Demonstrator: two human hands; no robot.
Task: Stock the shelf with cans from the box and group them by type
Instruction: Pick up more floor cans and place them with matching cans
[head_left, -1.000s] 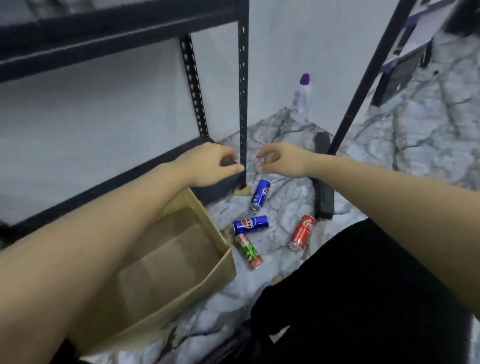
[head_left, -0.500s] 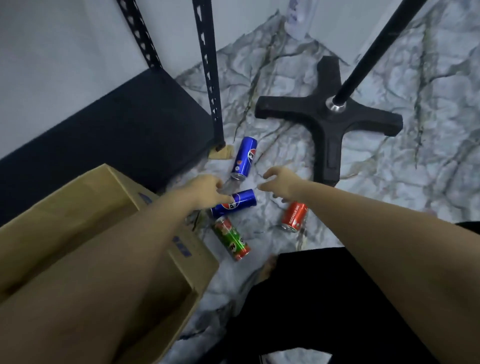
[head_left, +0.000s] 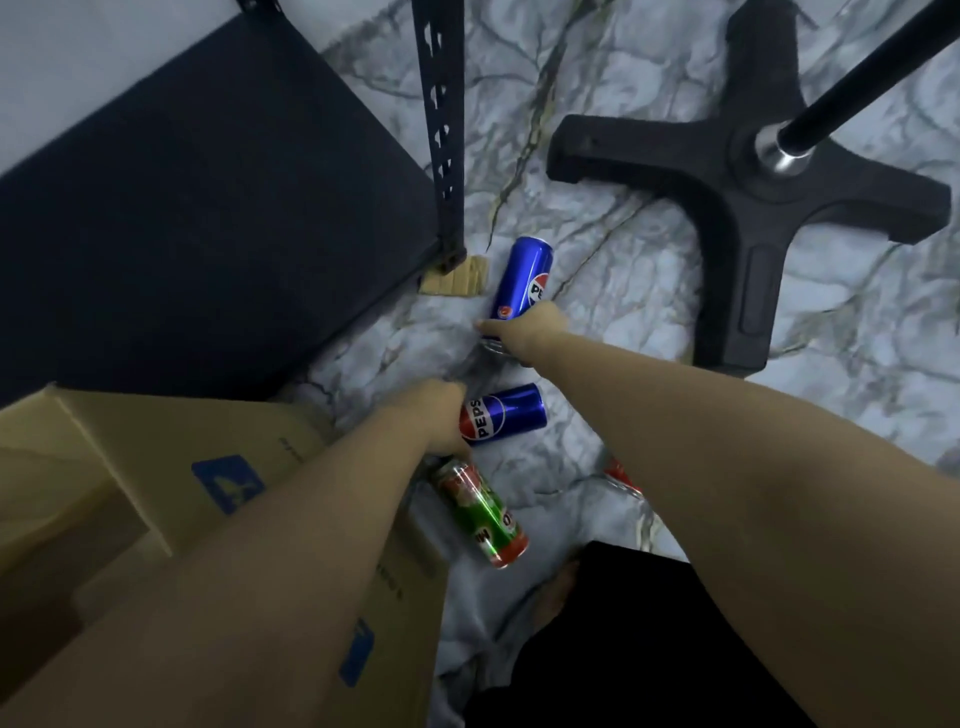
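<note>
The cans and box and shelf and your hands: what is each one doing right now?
Far blue can: lying on the floor, right hand on its near end.
Near blue can: lying on the floor, left hand at its end.
Green can: lying on the floor, untouched.
Red can: mostly hidden behind the right arm.
Cardboard box: open.
Shelf: bottom board holds no cans.

The light is soft and a bit dim. The blue cans (head_left: 521, 280) shine with small bright streaks. The arms near the bottom look blurry and stretched wide. The black shelf (head_left: 208, 208) is very dark
</note>
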